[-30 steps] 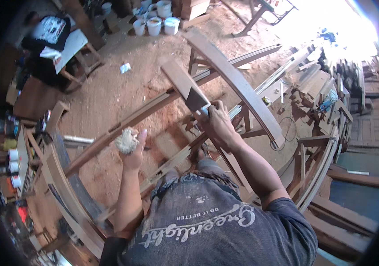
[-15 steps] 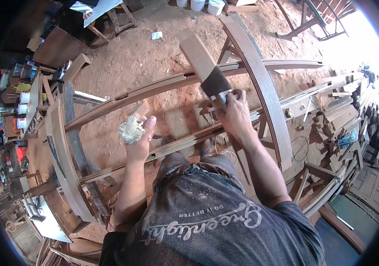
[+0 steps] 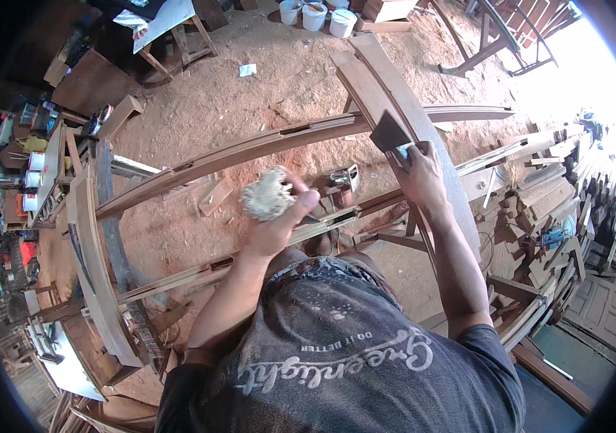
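Observation:
My left hand (image 3: 279,224) is closed on a pale wad of rag or fibre (image 3: 266,195), held above the lower curved wooden rail (image 3: 200,270). My right hand (image 3: 418,173) grips a small dark flat block (image 3: 389,133), perhaps a sanding pad, and presses it against the wide curved wooden board (image 3: 387,79) that runs away from me. A second curved rail (image 3: 250,148) crosses the frame behind my left hand. A small metal tool (image 3: 342,177) lies between the two rails.
Sawdust-covered dirt floor (image 3: 265,94) lies under the frame. White buckets (image 3: 315,14) stand at the far edge. A cluttered workbench (image 3: 41,166) is on the left, stacked timber and offcuts (image 3: 546,224) on the right, a small table (image 3: 167,29) at the upper left.
The view has swung, so the frame sits differently in the picture. My left hand has lifted the wad slightly. My right hand stays on the block against the wide board.

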Demonstrator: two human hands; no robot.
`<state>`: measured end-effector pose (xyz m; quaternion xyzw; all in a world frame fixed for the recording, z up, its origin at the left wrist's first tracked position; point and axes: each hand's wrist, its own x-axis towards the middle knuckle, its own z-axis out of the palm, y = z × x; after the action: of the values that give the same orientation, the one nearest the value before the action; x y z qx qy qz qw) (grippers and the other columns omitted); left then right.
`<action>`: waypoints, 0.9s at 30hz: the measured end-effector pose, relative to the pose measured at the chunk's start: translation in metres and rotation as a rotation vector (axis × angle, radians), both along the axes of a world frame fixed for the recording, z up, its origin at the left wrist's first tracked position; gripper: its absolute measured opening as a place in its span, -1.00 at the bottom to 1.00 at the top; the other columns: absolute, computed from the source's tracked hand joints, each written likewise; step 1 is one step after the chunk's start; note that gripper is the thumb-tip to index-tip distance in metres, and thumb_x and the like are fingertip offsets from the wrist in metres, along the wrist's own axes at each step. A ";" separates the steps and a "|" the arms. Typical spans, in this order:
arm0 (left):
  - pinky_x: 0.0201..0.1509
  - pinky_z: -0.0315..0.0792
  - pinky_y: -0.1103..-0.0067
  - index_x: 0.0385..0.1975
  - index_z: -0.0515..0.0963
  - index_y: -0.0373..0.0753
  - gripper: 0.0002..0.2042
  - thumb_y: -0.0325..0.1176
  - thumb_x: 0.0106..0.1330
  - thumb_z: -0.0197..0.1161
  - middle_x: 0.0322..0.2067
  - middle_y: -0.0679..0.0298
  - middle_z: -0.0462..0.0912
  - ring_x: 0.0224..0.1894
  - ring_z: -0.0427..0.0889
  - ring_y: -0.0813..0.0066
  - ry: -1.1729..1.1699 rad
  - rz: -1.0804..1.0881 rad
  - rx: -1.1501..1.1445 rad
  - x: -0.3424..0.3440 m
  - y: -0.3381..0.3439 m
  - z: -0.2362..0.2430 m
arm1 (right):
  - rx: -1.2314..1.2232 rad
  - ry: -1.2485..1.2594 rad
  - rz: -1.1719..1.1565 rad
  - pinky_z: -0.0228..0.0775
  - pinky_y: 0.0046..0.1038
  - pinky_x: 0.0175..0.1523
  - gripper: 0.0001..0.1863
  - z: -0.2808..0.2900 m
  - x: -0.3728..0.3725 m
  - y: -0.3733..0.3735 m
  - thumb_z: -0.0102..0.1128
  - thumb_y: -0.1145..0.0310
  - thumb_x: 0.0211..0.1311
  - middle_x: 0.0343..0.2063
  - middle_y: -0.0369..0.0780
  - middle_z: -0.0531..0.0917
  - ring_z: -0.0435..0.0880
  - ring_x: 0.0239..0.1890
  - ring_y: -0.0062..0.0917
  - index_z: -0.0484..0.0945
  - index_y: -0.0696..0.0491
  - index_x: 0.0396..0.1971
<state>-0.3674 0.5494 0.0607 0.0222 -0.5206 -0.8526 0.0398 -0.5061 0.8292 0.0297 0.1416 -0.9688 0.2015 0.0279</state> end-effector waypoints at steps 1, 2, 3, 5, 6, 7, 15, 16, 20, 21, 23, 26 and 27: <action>-0.45 0.24 0.65 -0.23 0.49 -0.16 -0.84 -0.52 0.30 0.33 -0.43 0.43 0.47 -0.51 0.36 0.71 0.011 0.014 -0.015 -0.004 0.012 0.000 | -0.006 -0.038 -0.018 0.45 -0.15 0.09 -0.63 0.001 0.000 0.007 0.32 0.21 0.24 -0.09 0.07 0.54 0.58 -0.04 0.01 0.59 0.20 -0.14; -0.44 0.25 0.66 -0.21 0.50 -0.17 -0.84 -0.52 0.29 0.33 -0.41 0.43 0.48 -0.48 0.38 0.71 0.022 0.027 -0.030 -0.008 0.019 0.000 | -0.012 -0.076 -0.039 0.45 -0.15 0.08 -0.64 0.004 0.004 0.016 0.32 0.22 0.23 -0.11 0.07 0.56 0.58 -0.04 0.00 0.59 0.20 -0.14; -0.42 0.27 0.66 -0.19 0.50 -0.18 -0.82 -0.52 0.29 0.33 -0.39 0.43 0.48 -0.46 0.40 0.71 0.017 -0.007 -0.081 -0.011 0.022 -0.002 | -0.018 -0.114 -0.061 0.45 -0.16 0.08 -0.64 0.007 0.011 0.024 0.33 0.23 0.22 -0.12 0.08 0.57 0.58 -0.04 -0.01 0.59 0.21 -0.13; -0.36 0.30 0.67 -0.15 0.51 -0.19 -0.80 -0.51 0.27 0.34 -0.35 0.43 0.50 -0.40 0.43 0.72 -0.002 -0.075 -0.184 -0.016 0.026 -0.005 | -0.157 -0.159 -0.052 0.44 -0.22 0.04 -0.60 0.039 0.031 0.030 0.38 0.23 0.17 -0.15 0.05 0.59 0.61 -0.08 -0.08 0.60 0.23 -0.14; -0.31 0.29 0.69 -0.19 0.49 -0.19 -0.80 -0.50 0.26 0.36 -0.33 0.45 0.47 -0.35 0.40 0.74 0.059 -0.077 -0.211 -0.020 0.033 -0.001 | -0.250 -0.159 -0.115 0.44 -0.25 0.04 -0.59 0.042 0.042 0.038 0.40 0.22 0.16 -0.15 0.04 0.59 0.61 -0.09 -0.10 0.60 0.23 -0.14; -0.30 0.28 0.69 -0.20 0.48 -0.18 -0.80 -0.49 0.27 0.36 -0.33 0.45 0.46 -0.34 0.40 0.74 0.076 -0.107 -0.211 -0.023 0.038 0.006 | -0.346 -0.156 -0.175 0.43 -0.27 0.03 -0.58 0.045 0.052 0.044 0.42 0.22 0.15 -0.15 0.03 0.59 0.61 -0.10 -0.13 0.60 0.24 -0.14; -0.36 0.38 0.60 -0.32 0.54 -0.21 -0.61 -0.20 0.03 0.64 -0.49 0.45 0.54 -0.44 0.45 0.65 0.645 -0.370 -0.756 -0.079 0.059 -0.006 | -0.809 -0.486 -0.495 0.47 -0.46 -0.35 -0.60 0.029 0.151 0.077 0.36 0.23 0.30 -0.40 -0.24 0.58 0.59 -0.46 -0.59 0.49 0.18 -0.06; -0.33 0.41 0.59 -0.31 0.56 -0.22 -0.60 -0.19 0.02 0.64 -0.46 0.44 0.58 -0.41 0.49 0.64 0.481 -0.499 -0.593 -0.079 0.068 -0.003 | -0.816 -0.467 -0.545 0.36 -0.54 -0.55 -0.65 0.026 0.165 0.074 0.29 0.22 0.37 -0.54 -0.31 0.53 0.48 -0.62 -0.69 0.46 0.16 -0.06; -0.21 0.51 0.60 -0.23 0.59 -0.24 -0.57 -0.20 0.01 0.66 -0.39 0.41 0.65 -0.33 0.59 0.63 0.242 -0.898 -0.598 -0.090 0.080 0.011 | -0.740 -0.470 -0.726 0.30 -0.56 -0.57 -0.63 0.041 0.203 0.050 0.20 0.22 0.43 -0.62 -0.38 0.46 0.44 -0.64 -0.71 0.43 0.17 0.02; -0.20 0.51 0.61 -0.24 0.59 -0.23 -0.58 -0.21 0.01 0.66 -0.39 0.41 0.65 -0.32 0.59 0.64 0.203 -0.969 -0.567 -0.092 0.086 0.015 | -0.751 -0.431 -0.749 0.30 -0.57 -0.57 -0.62 0.045 0.213 0.045 0.20 0.23 0.43 -0.62 -0.38 0.46 0.43 -0.64 -0.71 0.42 0.17 0.05; -0.16 0.53 0.62 -0.24 0.58 -0.22 -0.60 -0.23 0.04 0.64 -0.37 0.41 0.65 -0.30 0.60 0.66 0.185 -1.111 -0.566 -0.096 0.092 0.005 | -0.784 -0.360 -0.774 0.28 -0.58 -0.58 -0.59 0.059 0.225 0.028 0.20 0.24 0.43 -0.60 -0.37 0.46 0.43 -0.64 -0.72 0.39 0.16 0.10; -0.16 0.54 0.60 -0.21 0.59 -0.22 -0.63 -0.24 0.09 0.60 -0.35 0.40 0.66 -0.27 0.61 0.65 0.290 -1.249 -0.390 -0.096 0.105 0.008 | -0.988 -0.265 -0.801 0.30 -0.61 -0.56 -0.45 0.058 0.241 0.013 0.19 0.27 0.44 -0.57 -0.37 0.47 0.44 -0.61 -0.73 0.23 0.23 0.24; -0.15 0.54 0.60 -0.22 0.60 -0.21 -0.65 -0.24 0.10 0.60 -0.35 0.41 0.66 -0.26 0.61 0.65 0.332 -1.248 -0.415 -0.094 0.106 0.009 | -1.062 -0.222 -0.801 0.31 -0.61 -0.55 -0.42 0.058 0.246 0.006 0.19 0.27 0.44 -0.56 -0.37 0.47 0.44 -0.61 -0.73 0.19 0.25 0.26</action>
<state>-0.4611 0.6555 0.0694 -0.4218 -0.5757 -0.5904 -0.3769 -0.2601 0.8349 0.0880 -0.2831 -0.7131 0.6379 0.0666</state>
